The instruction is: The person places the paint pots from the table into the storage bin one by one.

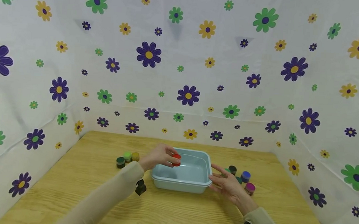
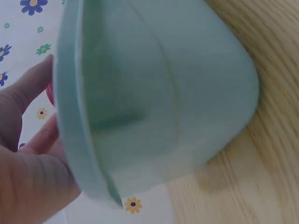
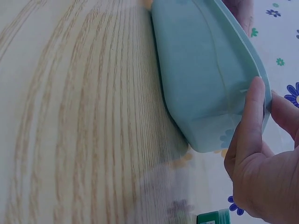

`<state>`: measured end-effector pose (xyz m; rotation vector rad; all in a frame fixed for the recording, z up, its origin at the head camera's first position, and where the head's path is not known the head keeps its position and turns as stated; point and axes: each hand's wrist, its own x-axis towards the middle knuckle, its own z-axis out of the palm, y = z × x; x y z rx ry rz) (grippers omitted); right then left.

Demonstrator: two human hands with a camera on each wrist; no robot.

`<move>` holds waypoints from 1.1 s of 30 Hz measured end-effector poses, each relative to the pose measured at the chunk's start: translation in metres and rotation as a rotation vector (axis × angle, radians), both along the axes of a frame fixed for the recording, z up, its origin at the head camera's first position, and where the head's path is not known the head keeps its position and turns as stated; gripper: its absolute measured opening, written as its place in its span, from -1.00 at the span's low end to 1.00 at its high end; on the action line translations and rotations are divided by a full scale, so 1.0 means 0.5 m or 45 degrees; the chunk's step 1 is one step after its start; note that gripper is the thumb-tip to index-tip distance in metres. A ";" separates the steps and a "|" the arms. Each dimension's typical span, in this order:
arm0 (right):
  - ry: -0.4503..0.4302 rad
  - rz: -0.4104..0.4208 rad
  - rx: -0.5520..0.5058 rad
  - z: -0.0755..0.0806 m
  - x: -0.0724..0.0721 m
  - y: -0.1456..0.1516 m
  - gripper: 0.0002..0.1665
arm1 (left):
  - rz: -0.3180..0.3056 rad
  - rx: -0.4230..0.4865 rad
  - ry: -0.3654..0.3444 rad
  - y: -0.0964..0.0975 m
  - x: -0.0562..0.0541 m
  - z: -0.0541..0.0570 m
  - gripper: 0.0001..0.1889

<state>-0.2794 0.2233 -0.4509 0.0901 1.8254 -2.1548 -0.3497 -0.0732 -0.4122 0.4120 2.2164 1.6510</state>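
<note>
A pale blue plastic tub stands on the wooden table. My left hand reaches over its left side and grips a small red-lidded jar above the tub's inside. In the left wrist view the tub's wall hides most of that jar, and only a red edge shows beside the fingers. At the tub's right end, my right hand holds the rim, with thumb and fingers on either side of it, as the right wrist view shows.
Left of the tub stand jars with dark green, light green and yellow lids. Several more are behind my right hand, among them black, blue and magenta ones. Flower-printed cloth surrounds the table.
</note>
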 end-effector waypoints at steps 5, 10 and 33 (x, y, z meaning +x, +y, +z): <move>-0.016 0.006 0.000 0.000 -0.001 -0.003 -0.12 | 0.073 0.004 -0.034 0.031 -0.004 -0.009 -0.57; -0.019 0.005 -0.006 0.001 -0.005 -0.005 -0.13 | 0.099 0.045 -0.059 0.057 -0.012 -0.017 -0.54; 0.012 0.031 0.030 0.000 -0.004 0.005 -0.13 | 0.018 -0.021 0.023 0.123 -0.041 -0.041 -0.67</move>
